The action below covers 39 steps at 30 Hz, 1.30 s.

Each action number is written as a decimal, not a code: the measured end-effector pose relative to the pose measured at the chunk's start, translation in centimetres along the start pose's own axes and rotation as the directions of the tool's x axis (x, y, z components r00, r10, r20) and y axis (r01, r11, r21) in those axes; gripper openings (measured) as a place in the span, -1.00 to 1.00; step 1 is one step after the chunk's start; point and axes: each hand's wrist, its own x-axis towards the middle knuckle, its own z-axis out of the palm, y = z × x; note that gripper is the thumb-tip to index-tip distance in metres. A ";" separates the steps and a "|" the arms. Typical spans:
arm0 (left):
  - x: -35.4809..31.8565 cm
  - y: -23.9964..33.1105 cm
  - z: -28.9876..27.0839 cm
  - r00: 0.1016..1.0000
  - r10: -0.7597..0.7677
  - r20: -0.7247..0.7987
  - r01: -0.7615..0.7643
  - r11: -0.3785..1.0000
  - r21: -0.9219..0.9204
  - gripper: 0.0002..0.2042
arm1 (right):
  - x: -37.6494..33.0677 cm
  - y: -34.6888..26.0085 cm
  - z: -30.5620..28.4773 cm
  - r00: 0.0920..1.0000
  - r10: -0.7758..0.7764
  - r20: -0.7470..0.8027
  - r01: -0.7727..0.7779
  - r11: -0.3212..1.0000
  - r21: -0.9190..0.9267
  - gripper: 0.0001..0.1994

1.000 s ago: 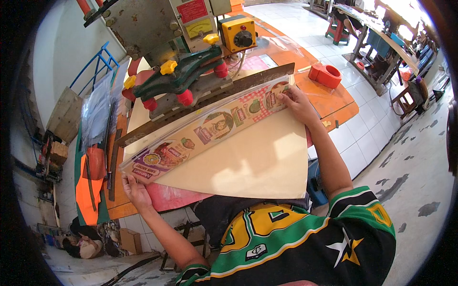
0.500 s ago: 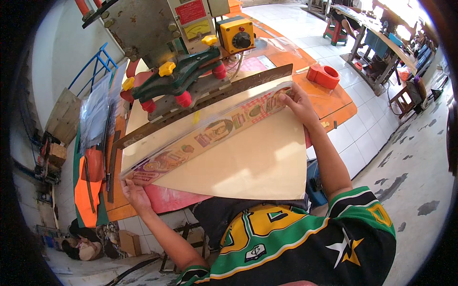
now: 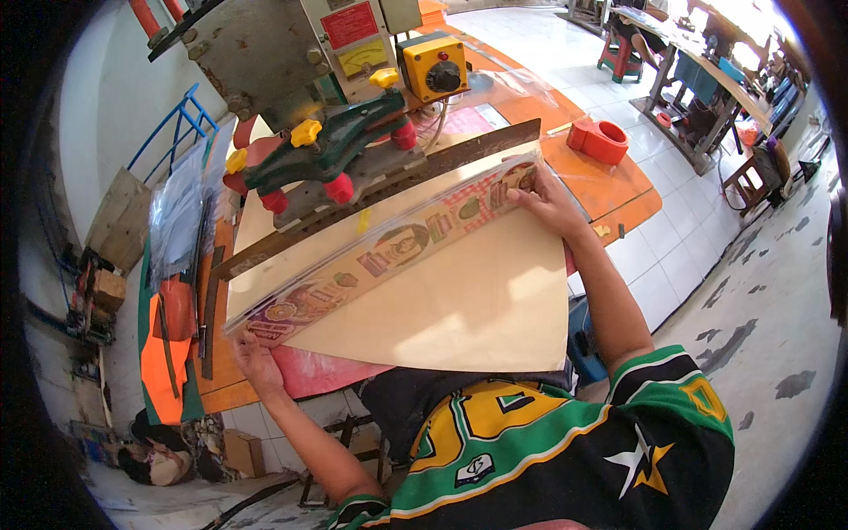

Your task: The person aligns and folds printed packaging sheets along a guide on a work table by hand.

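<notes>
A long printed plastic strip (image 3: 353, 268), with a clear film along its far edge, lies slantwise over a cream sheet (image 3: 459, 309). Its near-left end is pinched by my left hand (image 3: 258, 360), whose fingertips are partly hidden at the strip's edge. At the far-right end my right hand (image 3: 549, 208) grips it, thumb on top and the other fingers mostly out of sight. Just beyond the strip and parallel to it stands a long metal bar (image 3: 477, 150) under the press machine (image 3: 331, 150), which has a green clamp, yellow knobs and red posts.
An orange table (image 3: 618, 190) carries the work, with a red tape dispenser (image 3: 599, 141) at right. A yellow control box (image 3: 435, 67) sits on the machine. Clear plastic sheets (image 3: 177, 212) and an orange piece (image 3: 164, 371) lie at left. Pink material (image 3: 322, 369) shows below the cream sheet.
The printed strip has shifted slightly toward me. My right hand has slid a little left and nearer; my left hand has moved slightly right with its end.
</notes>
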 end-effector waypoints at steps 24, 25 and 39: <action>-0.6 0.9 2.2 0.991 0.012 -0.134 0.013 0.983 0.185 -0.76 | 0.2 0.1 -0.2 0.915 -0.265 -0.303 0.179 0.942 -0.282 -0.81; -0.6 0.7 2.0 0.990 0.030 -0.134 0.000 0.975 0.224 -0.74 | 0.3 0.0 0.0 0.908 -0.289 -0.304 0.195 0.933 -0.303 -0.82; -0.4 -0.4 0.3 0.990 0.078 -0.116 -0.061 0.987 0.147 -0.64 | 0.2 -0.4 0.0 0.943 -0.252 -0.216 0.165 0.920 -0.355 -0.75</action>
